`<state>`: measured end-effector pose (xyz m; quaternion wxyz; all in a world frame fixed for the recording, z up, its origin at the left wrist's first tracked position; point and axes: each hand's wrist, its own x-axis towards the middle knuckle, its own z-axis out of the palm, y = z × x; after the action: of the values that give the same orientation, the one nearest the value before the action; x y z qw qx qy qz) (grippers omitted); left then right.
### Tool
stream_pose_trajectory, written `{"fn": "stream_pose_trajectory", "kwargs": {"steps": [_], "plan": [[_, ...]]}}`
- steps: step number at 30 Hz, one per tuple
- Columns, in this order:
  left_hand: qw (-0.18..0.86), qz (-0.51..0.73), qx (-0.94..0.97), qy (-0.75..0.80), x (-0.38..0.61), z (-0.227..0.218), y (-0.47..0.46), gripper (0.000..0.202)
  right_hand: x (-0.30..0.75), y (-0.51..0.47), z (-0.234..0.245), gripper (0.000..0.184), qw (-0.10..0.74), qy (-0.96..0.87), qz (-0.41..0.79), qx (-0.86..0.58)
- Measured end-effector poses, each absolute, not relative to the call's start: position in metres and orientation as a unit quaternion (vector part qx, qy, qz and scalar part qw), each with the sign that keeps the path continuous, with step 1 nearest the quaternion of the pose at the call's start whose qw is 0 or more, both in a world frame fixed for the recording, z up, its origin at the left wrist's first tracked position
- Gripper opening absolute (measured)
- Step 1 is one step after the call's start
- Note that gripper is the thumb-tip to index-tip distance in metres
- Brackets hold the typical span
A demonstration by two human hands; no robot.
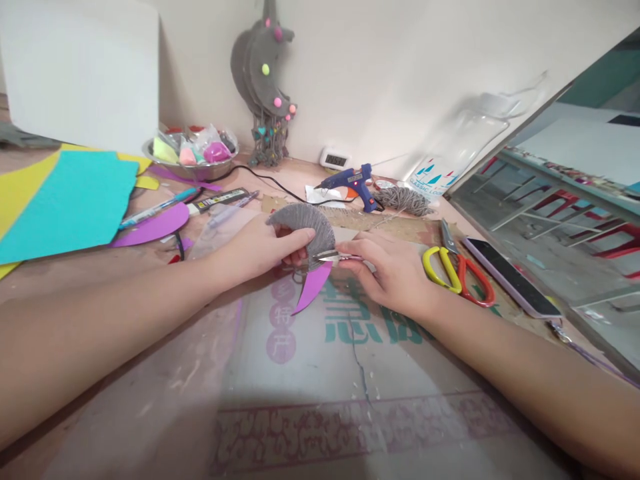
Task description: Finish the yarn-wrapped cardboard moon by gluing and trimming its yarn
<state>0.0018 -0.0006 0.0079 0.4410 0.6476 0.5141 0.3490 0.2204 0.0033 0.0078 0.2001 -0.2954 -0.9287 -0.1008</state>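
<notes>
Showing gray strands wound over most of its purple form, a crescent [325,230] is held above the tabletop [305,172] by the left hand [260,247], its thumb laid across the front face and its fingers curled behind. By the right hand [385,267], a small metal tool [327,256] is pinched, its pointed end set against the crescent at the lower part of the winding; whether any strand is caught in it cannot be told. The bare purple tip is angled downward over a printed sheet [310,380].

Beyond the crescent, a blue glue gun [354,180], a bundle of gray yarn [405,199] and a small digital clock [335,159] are seen, with a moon-shaped ornament [257,80] hung on the wall farther back. To the crescent's right, scissors [453,272] with yellow and red handles are laid near a phone [510,277]. To its left, a purple cutout [153,228], a utility knife [220,199] and a turquoise sheet [70,207] are spread, with packets [216,152] held behind them in a metal bowl [197,171].
</notes>
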Motion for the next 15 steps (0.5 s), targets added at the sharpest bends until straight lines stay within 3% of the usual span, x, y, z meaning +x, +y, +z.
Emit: {"fn": "stream_pose_trajectory", "kwargs": {"steps": [15], "plan": [[0.479, 0.327, 0.647, 0.495, 0.0001, 0.0027, 0.0066, 0.034, 0.2161, 0.0029, 0.0085, 0.021, 0.170, -0.935, -0.105, -0.293]]}}
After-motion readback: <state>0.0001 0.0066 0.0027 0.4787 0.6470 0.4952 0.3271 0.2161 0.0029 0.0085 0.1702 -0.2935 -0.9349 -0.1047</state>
